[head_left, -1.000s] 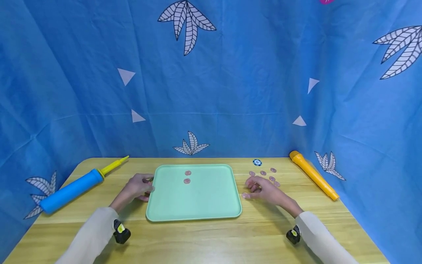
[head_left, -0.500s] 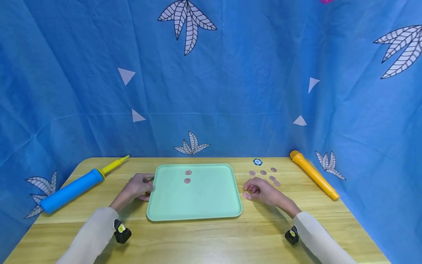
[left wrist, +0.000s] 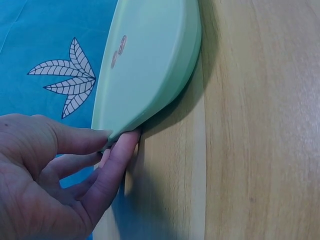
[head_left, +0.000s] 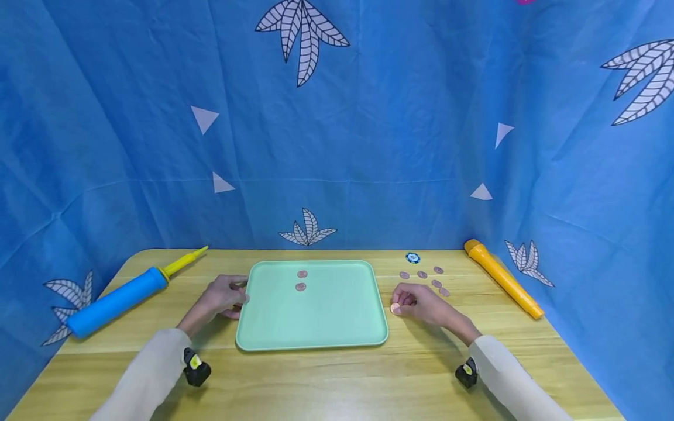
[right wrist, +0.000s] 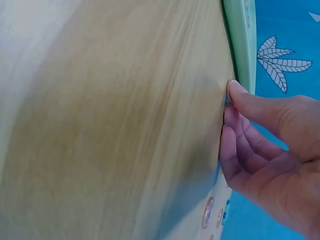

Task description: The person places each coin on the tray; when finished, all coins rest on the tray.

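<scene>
A pale green tray (head_left: 316,333) lies on the wooden table. My left hand (head_left: 221,297) grips its left rim, thumb on top and fingers beneath, as the left wrist view shows. Two copper-coloured coins lie in the tray, an upper coin (head_left: 302,273) and a lower coin (head_left: 301,287). Just right of the tray, my right hand (head_left: 423,304) pinches another coin (head_left: 395,308) between thumb and fingers, close to the tabletop. Beyond this hand several more coins (head_left: 422,275) are scattered on the table. In the right wrist view the held coin (right wrist: 228,91) appears edge-on by the thumb tip.
A blue and white poker chip (head_left: 413,258) lies behind the loose coins. An orange toy microphone (head_left: 502,278) is at the right edge, a blue and yellow hand pump (head_left: 121,298) at the left. A blue patterned cloth (head_left: 342,146) hangs behind the table (head_left: 337,386).
The right thumb and fingers have closed on the coin, which now shows tilted and brighter at their tips. My left hand and the tray look unchanged.
</scene>
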A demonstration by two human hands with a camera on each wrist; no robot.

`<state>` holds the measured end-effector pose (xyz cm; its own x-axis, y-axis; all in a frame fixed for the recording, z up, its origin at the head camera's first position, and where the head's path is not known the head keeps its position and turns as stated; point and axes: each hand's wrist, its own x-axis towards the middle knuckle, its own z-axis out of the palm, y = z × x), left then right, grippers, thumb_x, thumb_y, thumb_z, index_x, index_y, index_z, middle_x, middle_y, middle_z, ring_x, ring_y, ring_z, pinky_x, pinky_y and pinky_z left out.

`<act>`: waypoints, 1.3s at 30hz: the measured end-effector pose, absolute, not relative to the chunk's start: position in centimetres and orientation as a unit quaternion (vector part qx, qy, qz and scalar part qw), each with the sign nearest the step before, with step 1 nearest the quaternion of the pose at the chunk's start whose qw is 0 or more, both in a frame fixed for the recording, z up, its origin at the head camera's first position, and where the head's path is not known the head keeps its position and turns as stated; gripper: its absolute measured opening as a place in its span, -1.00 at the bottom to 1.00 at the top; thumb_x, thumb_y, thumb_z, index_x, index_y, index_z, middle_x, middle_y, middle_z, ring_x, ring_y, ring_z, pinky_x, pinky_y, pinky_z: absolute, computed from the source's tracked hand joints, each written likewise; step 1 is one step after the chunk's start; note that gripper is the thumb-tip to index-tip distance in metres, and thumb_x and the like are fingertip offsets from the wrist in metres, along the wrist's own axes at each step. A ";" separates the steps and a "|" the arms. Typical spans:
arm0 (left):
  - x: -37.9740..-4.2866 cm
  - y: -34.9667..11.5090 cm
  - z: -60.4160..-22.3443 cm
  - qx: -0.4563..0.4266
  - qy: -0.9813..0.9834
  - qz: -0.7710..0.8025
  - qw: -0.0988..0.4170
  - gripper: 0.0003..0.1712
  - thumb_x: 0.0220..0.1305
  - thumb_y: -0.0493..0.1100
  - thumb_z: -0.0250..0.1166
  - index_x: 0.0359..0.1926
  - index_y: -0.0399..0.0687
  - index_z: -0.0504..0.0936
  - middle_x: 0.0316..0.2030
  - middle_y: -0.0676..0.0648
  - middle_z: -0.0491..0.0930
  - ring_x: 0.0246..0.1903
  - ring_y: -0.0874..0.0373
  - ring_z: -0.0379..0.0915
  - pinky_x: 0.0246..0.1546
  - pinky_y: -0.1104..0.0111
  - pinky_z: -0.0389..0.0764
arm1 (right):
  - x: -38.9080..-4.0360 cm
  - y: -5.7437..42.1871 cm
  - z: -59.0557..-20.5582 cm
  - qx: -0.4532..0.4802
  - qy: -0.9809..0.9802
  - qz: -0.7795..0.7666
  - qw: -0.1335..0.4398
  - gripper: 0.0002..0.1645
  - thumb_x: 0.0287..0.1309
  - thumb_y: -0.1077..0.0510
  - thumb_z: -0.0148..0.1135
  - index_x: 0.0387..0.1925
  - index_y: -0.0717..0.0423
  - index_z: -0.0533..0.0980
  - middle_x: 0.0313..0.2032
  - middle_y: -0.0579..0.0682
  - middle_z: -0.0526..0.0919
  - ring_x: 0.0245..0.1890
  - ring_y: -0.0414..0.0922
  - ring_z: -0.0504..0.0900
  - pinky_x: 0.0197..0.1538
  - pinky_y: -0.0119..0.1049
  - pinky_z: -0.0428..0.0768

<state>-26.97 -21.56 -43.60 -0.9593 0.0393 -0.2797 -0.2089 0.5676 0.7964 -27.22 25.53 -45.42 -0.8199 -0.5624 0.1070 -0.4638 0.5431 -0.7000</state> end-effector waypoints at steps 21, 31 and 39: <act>-27.1 -23.2 -43.4 -0.067 0.845 0.519 0.112 -0.31 0.38 -0.40 0.29 0.49 -0.41 0.34 0.18 -0.44 0.55 -0.27 0.06 0.69 -0.39 0.25 0.82 | -28.4 20.9 -43.8 -0.108 0.848 -0.518 0.035 -0.82 0.36 0.35 0.31 -0.09 0.44 0.64 -0.18 0.26 0.75 -0.23 -0.07 0.74 -0.15 -0.32 0.78; -27.5 -21.6 -44.4 -0.082 0.840 0.525 0.109 -0.30 0.37 -0.43 0.29 0.50 -0.31 0.38 0.32 -0.43 0.49 -0.18 -0.03 0.71 -0.39 0.23 0.83 | -28.3 17.6 -43.4 -0.075 0.752 -0.632 0.173 -0.71 0.41 0.39 0.23 0.07 0.54 0.54 -0.12 0.19 0.76 -0.14 -0.01 0.81 0.06 -0.11 0.79; -27.7 -21.7 -44.1 -0.086 0.847 0.510 0.118 -0.29 0.35 -0.43 0.28 0.50 -0.31 0.37 0.35 -0.43 0.46 -0.15 -0.08 0.71 -0.38 0.23 0.83 | -29.1 13.3 -43.6 -0.090 0.759 -0.615 0.192 -0.77 0.37 0.40 0.27 -0.02 0.51 0.57 -0.18 0.28 0.78 -0.23 -0.03 0.82 0.00 -0.12 0.81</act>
